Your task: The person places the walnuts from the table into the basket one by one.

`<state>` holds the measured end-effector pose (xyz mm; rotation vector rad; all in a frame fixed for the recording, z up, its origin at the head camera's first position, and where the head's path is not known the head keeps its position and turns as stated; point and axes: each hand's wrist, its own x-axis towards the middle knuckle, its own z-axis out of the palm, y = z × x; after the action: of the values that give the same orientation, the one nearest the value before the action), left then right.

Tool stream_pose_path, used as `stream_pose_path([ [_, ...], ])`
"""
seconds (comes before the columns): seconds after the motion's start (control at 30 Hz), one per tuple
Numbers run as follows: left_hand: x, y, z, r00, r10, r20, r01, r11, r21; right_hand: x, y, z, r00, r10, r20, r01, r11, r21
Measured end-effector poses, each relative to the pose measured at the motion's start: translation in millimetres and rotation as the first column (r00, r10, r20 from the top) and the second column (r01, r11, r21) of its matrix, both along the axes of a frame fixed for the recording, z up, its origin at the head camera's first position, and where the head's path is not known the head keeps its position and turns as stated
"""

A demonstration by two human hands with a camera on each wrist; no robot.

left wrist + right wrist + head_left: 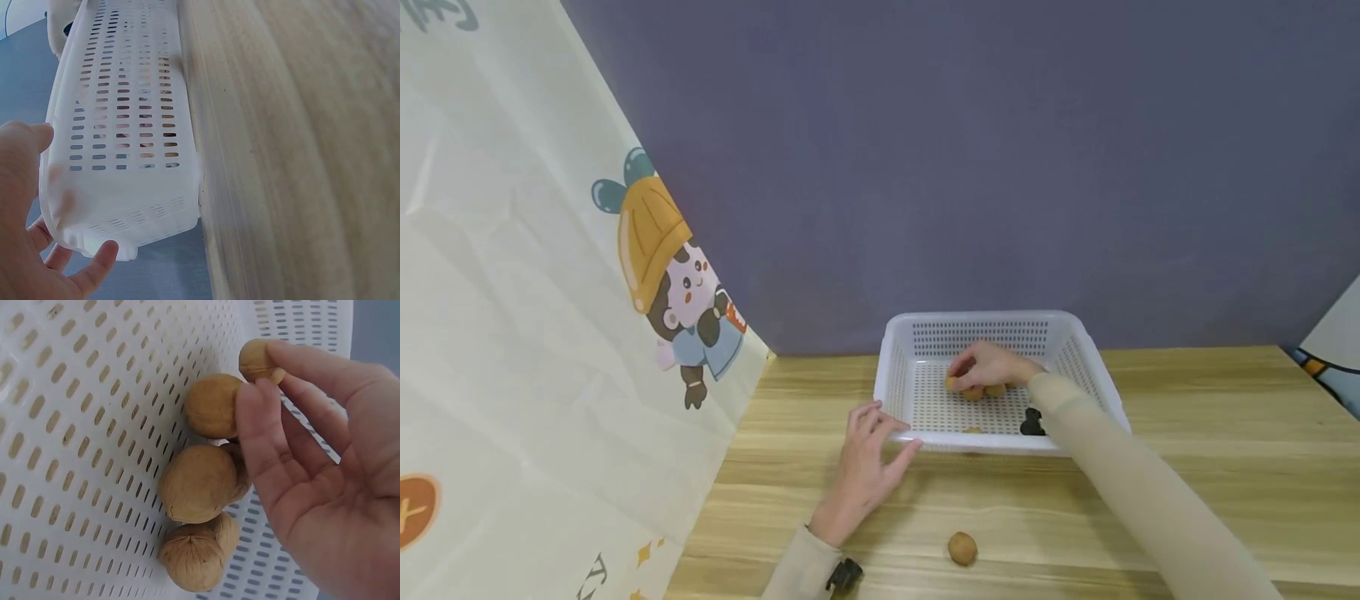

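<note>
A white perforated plastic basket (985, 442) stands on the wooden table. At its near left corner my left hand (867, 467) grips the rim, thumb on the front side and fingers around the corner. My right hand (988, 365) reaches down inside and pinches a walnut (255, 360) between thumb and fingertips. Just beside that one lie several more walnuts (199, 483) on the basket's slotted floor, partly hidden by the hand in the head view. On the table in front of the basket sits a single walnut (962, 548).
The wooden table (1195, 450) runs up to a dark blue-grey panel (985, 158) behind the basket. A white sheet with cartoon prints (535, 333) borders the left side. The black device (1032, 422) on my right wrist shows within the basket's near right part.
</note>
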<state>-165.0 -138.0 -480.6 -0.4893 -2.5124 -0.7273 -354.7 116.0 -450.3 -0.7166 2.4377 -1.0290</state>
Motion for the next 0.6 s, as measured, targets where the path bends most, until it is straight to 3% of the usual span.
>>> stream_pose_path([
  [0.37, 0.6, 0.1, 1.2, 1.0, -0.007, -0.008, 0.007, 1.0, -0.004, -0.1, -5.8, -6.3, 0.983, 0.053, -0.178, -0.042, 0.997, 0.062],
  [0.6, 1.2, 1.0, 2.3, 0.999, -0.009, -0.033, 0.008, 1.0, -0.008, -0.7, -6.7, -5.6, 0.977, 0.064, -0.203, -0.044, 0.994, 0.101],
])
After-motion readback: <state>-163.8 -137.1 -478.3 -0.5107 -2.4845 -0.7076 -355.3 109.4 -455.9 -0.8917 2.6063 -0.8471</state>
